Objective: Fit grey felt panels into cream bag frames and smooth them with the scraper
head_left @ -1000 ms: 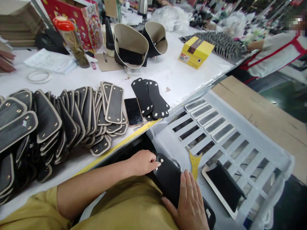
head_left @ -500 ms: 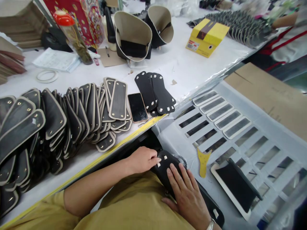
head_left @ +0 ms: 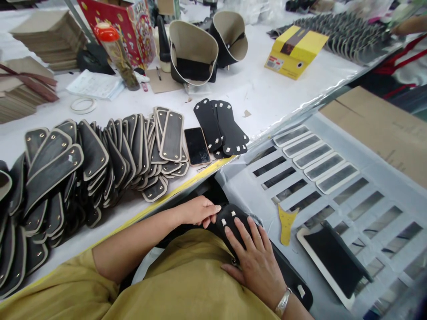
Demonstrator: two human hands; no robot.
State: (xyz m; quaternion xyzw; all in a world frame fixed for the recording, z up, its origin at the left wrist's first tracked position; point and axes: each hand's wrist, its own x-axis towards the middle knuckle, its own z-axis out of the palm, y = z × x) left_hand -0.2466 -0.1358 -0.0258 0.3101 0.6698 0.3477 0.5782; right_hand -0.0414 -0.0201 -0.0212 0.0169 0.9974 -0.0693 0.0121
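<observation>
A long black leather piece [head_left: 230, 215] with small white tabs lies across my lap, beside the slatted white crate [head_left: 336, 195]. My right hand [head_left: 255, 258] lies flat on it, fingers spread and stretched toward its near end. My left hand [head_left: 198, 211] pinches that piece's rounded end with curled fingers. On the white table [head_left: 267, 93] above, a short stack of matching black pieces [head_left: 222, 129] rests next to a dark phone [head_left: 197, 146]. A long fanned row of black, beige-edged panels [head_left: 93, 164] fills the table's left.
On the crate lie a yellow cut-out shape [head_left: 286, 221] and a black pad on a white board [head_left: 335, 262]. Farther back are two curved leather shells [head_left: 207, 49], a yellow box [head_left: 295, 51], a red-capped bottle [head_left: 118, 55], a tape ring [head_left: 83, 105], and cardboard [head_left: 383, 129] at right.
My right hand has slid up the black piece toward its tabbed end. My left hand has stayed pinching that end. The view has shifted a little to the left.
</observation>
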